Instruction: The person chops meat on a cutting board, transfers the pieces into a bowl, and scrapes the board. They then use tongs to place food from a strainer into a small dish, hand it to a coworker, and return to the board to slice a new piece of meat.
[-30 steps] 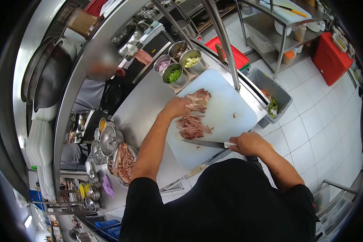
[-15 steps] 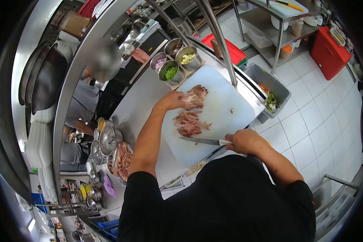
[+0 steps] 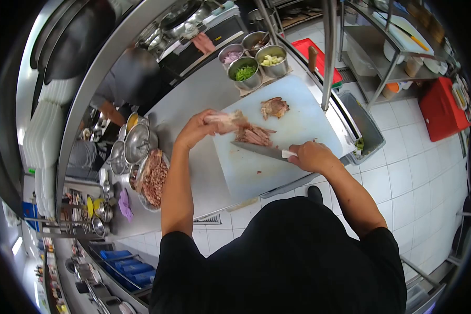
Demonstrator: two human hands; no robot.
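My left hand (image 3: 196, 128) is closed on a piece of meat (image 3: 227, 121), pale and somewhat blurred, held over the left edge of the white cutting board (image 3: 246, 178). In my right hand (image 3: 311, 156) is a knife (image 3: 259, 149) by its white handle, the blade pointing left and lying low along the near side of a pile of sliced meat (image 3: 256, 136). Farther back on the board rests a separate browned chunk of meat (image 3: 275, 108). Small scraps dot the board's surface.
Behind the board stand metal pots with green pieces (image 3: 244, 73), pale yellow chunks (image 3: 272, 60) and purple-pink pieces (image 3: 231, 54). A bowl of chopped meat (image 3: 154, 180) is at left, near steel bowls (image 3: 141, 140). A grey bin (image 3: 366, 125) sits right. Another person (image 3: 125, 83) works across the counter.
My left hand has lifted a piece of meat off the board and moved it left. The knife has come against the sliced pile. The camera view has shifted.
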